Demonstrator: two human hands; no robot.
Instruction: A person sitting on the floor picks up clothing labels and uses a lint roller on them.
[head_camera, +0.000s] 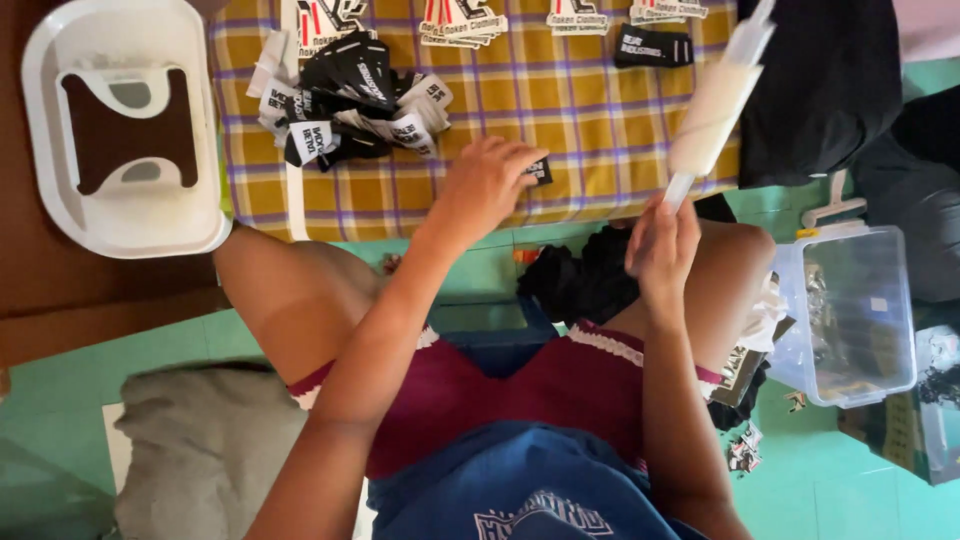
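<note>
Small black label (540, 171) sits near the checked cloth's (560, 110) front edge, left hand (487, 185) reaching out, fingers closed on it, while right hand (662, 250) (upright) grips the white roller's (712, 110) handle.

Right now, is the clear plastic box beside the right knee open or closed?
Open. The clear plastic box has no lid on top; small items lie visible inside it.

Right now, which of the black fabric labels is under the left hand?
The single small black label at the left hand's fingertips, lying alone on the checked cloth. The others sit in the heap farther left or along the top edge.
</note>
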